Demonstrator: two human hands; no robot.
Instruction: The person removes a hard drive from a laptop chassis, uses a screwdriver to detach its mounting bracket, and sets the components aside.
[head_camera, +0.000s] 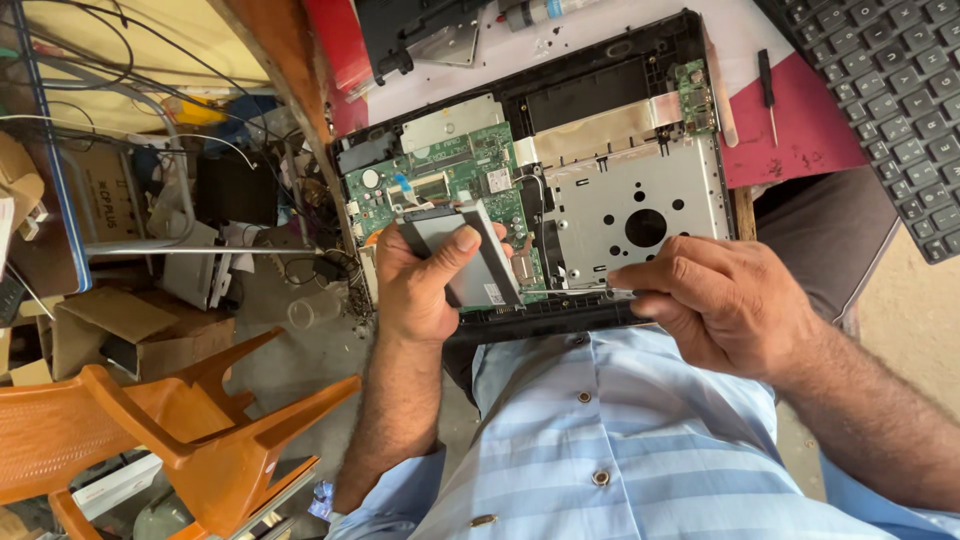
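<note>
orange plastic chair (150, 430) far left over cluttered floor. left hand (420, 285) grasps flat grey metal drive (470, 255) above green circuit board (440, 180). right hand (715, 295) pinches near edge of opened black laptop base (600, 70); perforated metal plate (640, 210) beside. keyboard (890, 90) far right.

perforated metal bay plate (640, 205) open above, green circuit board (440, 180) crowded by held drive (465, 255), keyboard (890, 90) flanking right

We see a bright picture lit by soft daylight. The white tabletop (720, 40) at the top glares a little. Shadows are soft and small, darkest under the hands and in the clutter on the left. Most things look sharp. Lines bend a bit near the edges.
</note>
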